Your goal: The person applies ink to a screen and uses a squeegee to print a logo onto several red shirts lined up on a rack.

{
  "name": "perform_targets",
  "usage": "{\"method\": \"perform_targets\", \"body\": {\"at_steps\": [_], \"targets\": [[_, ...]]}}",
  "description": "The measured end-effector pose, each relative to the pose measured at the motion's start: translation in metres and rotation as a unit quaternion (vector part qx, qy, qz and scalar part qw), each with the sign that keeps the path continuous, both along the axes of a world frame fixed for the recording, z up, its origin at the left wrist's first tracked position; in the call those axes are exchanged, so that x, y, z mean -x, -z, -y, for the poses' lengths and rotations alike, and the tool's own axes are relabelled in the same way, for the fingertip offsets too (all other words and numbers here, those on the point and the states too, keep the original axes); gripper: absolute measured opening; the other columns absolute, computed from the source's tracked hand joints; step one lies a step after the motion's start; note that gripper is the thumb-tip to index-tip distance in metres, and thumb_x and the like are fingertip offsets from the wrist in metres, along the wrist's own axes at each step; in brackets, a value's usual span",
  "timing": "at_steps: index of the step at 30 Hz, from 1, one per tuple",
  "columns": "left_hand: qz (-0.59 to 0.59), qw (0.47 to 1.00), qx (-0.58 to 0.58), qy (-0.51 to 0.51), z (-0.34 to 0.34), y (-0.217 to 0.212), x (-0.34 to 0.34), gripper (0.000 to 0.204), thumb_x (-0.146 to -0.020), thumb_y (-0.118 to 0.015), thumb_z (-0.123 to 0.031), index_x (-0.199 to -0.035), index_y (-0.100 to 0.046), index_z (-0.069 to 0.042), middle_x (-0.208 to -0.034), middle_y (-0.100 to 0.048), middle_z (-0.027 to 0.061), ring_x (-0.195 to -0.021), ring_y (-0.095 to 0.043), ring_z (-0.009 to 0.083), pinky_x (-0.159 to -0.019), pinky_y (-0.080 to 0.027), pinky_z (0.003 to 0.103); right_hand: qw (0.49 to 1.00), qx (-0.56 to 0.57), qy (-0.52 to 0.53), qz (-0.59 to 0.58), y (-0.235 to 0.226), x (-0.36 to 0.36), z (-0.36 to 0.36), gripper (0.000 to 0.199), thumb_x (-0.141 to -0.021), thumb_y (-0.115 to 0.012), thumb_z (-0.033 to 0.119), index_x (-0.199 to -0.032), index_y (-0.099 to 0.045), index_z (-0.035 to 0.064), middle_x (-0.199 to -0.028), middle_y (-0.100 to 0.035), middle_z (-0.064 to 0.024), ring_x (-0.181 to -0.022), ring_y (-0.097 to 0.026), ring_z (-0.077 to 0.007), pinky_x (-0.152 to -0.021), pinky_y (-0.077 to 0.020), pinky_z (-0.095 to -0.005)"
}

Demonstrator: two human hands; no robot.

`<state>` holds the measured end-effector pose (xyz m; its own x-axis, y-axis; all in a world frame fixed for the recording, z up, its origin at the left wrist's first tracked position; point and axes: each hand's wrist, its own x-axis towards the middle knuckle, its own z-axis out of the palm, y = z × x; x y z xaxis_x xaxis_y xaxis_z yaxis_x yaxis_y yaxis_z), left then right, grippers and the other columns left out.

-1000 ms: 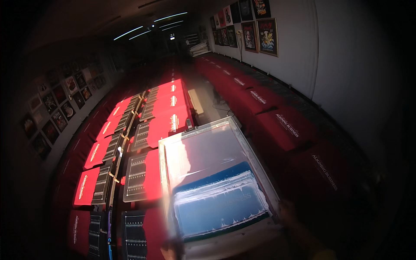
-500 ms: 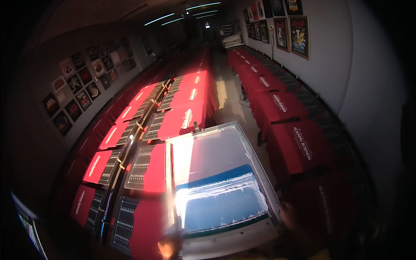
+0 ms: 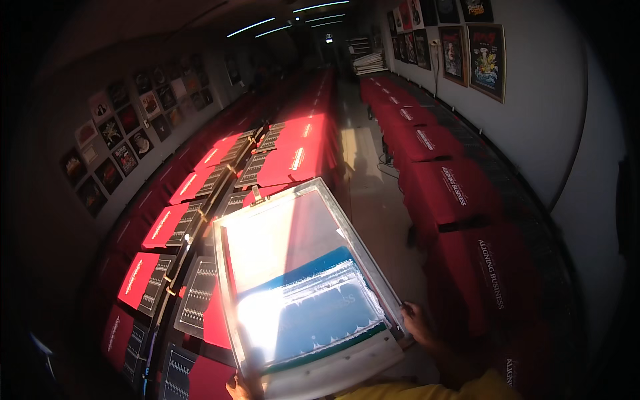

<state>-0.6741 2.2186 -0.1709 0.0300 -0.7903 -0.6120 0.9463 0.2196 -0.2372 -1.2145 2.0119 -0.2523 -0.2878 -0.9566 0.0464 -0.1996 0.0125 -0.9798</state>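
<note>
A silk-screen printing frame (image 3: 300,267) with pale metal edges is tilted in front of me. White ink streaks cross the blue stencil area of its mesh, and sunlight glares on its left part. My right hand (image 3: 418,325) is closed around the frame's right edge near the lower corner. At the lower left corner, my left hand (image 3: 239,387) grips the near end, partly cut off by the picture's rim. A small metal clamp (image 3: 257,195) sticks out from the far edge.
Red shirts (image 3: 298,160) with white prints lie on long rows of boards to the left, and more red shirts (image 3: 460,190) line the bench on the right. An aisle floor (image 3: 373,193) runs between them. Framed posters (image 3: 487,63) hang on the right wall.
The screen frame has moved left and turned slightly in my hands. My view has advanced along the aisle, so the shirts on both sides sit nearer.
</note>
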Motion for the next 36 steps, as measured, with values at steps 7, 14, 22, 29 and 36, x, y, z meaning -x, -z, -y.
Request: {"method": "perform_targets", "body": {"at_steps": [7,14,22,29,36], "targets": [[0.776,0.611,-0.124,0.101,0.214,-0.067,0.096,0.025,-0.095,-0.056,-0.022,-0.110,-0.061,-0.002,-0.088,-0.062,0.0070,-0.074,-0.060,0.0199,-0.061,-0.048,0.033,0.998,-0.031,-0.025,-0.058,-0.046,0.036,0.138,0.027,-0.092,-0.059,0.022,-0.099,-0.065,-0.0031,-0.086,-0.065,-0.0242,-0.082,-0.065,-0.0387,-0.072,-0.0508,-0.0424],[0.807,0.562,-0.117,0.135,0.386,-0.072,0.118,0.020,-0.095,-0.057,-0.024,-0.094,-0.061,-0.004,-0.071,-0.054,0.0003,-0.059,-0.053,0.0133,-0.050,-0.040,0.029,0.994,-0.018,0.012,-0.103,-0.055,0.060,0.278,0.037,-0.094,-0.052,0.031,-0.083,-0.059,-0.0042,-0.071,-0.054,-0.0211,-0.067,-0.057,-0.0319,-0.065,-0.0432,-0.0427],[0.785,0.607,-0.090,0.078,0.617,-0.075,0.211,0.026,-0.095,-0.059,-0.025,-0.074,-0.054,-0.009,-0.065,-0.048,-0.0054,-0.056,-0.045,0.0060,-0.048,-0.033,0.025,0.950,0.100,0.037,-0.295,0.017,0.142,0.511,0.026,-0.090,-0.054,0.028,-0.091,-0.062,0.0024,-0.088,-0.063,-0.0171,-0.082,-0.061,-0.0371,-0.078,-0.0472,-0.0475],[0.790,0.601,-0.001,0.121,0.796,-0.068,0.244,0.024,-0.095,-0.057,-0.023,-0.075,-0.052,-0.011,-0.065,-0.044,-0.0059,-0.055,-0.040,0.0064,-0.049,-0.031,0.026,0.892,0.105,-0.016,-0.438,0.004,0.221,0.677,0.020,-0.089,-0.049,0.012,-0.097,-0.065,0.0037,-0.094,-0.064,-0.0197,-0.089,-0.062,-0.0379,-0.082,-0.0483,-0.0482],[0.758,0.637,-0.135,0.044,0.982,-0.061,0.307,0.025,-0.095,-0.056,-0.021,-0.073,-0.052,-0.010,-0.065,-0.044,-0.0059,-0.056,-0.040,0.0068,-0.049,-0.031,0.027,0.981,-0.177,-0.031,-0.067,-0.054,0.232,0.866,0.021,-0.089,-0.051,0.017,-0.100,-0.065,0.0050,-0.096,-0.064,-0.0166,-0.094,-0.062,-0.0347,-0.083,-0.0480,-0.0465]]}}
